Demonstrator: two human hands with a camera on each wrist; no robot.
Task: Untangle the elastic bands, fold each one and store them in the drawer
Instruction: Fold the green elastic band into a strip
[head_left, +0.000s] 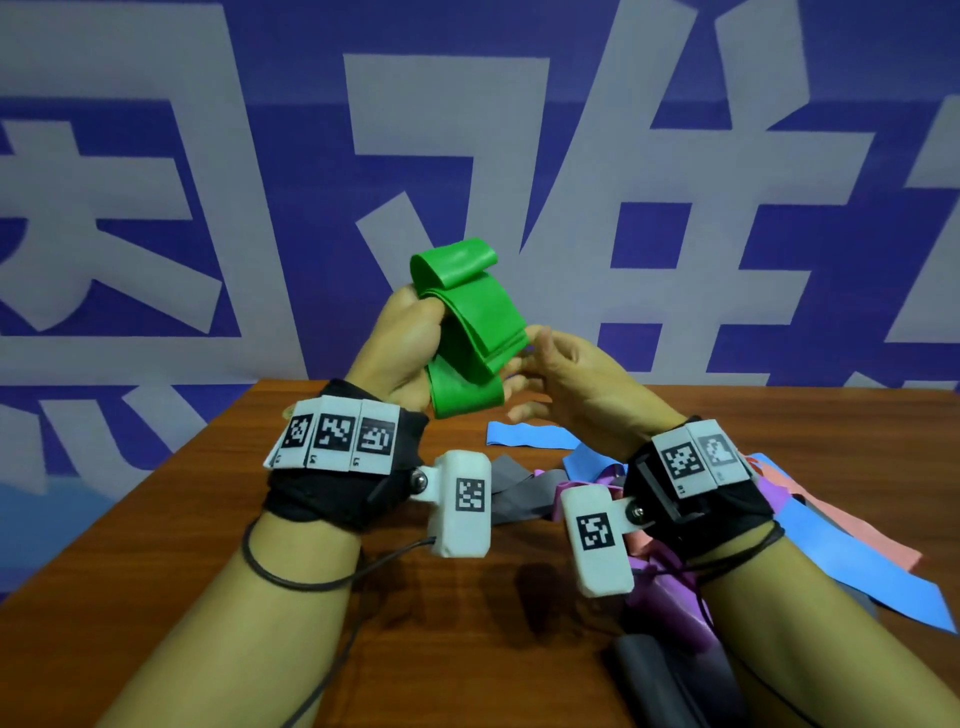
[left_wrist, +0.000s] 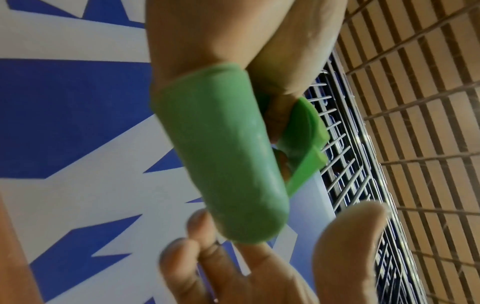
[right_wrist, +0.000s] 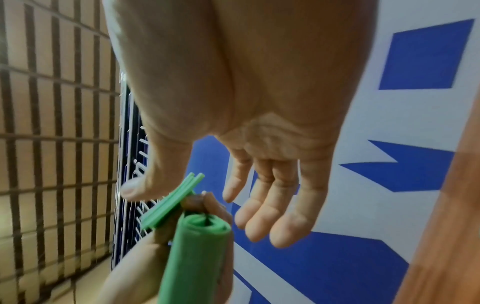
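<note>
A green elastic band (head_left: 467, 317), folded into several layers, is held up above the wooden table (head_left: 249, 530). My left hand (head_left: 408, 348) grips it, fingers curled round the folds with a loop sticking out on top. The left wrist view shows the green band (left_wrist: 221, 156) wrapped over that hand's fingers. My right hand (head_left: 556, 374) is just right of the band, fingers straight and relaxed. In the right wrist view the band's layered edges (right_wrist: 171, 201) lie between the thumb and fingers of my right hand (right_wrist: 259, 156), which are spread and not closed on them.
A tangle of loose bands lies on the table's right half under my right wrist: a light blue one (head_left: 530, 434), grey (head_left: 519, 493), purple (head_left: 670, 603), pink (head_left: 852, 530) and a long blue strip (head_left: 862, 571). A blue and white banner (head_left: 156, 208) stands behind the table.
</note>
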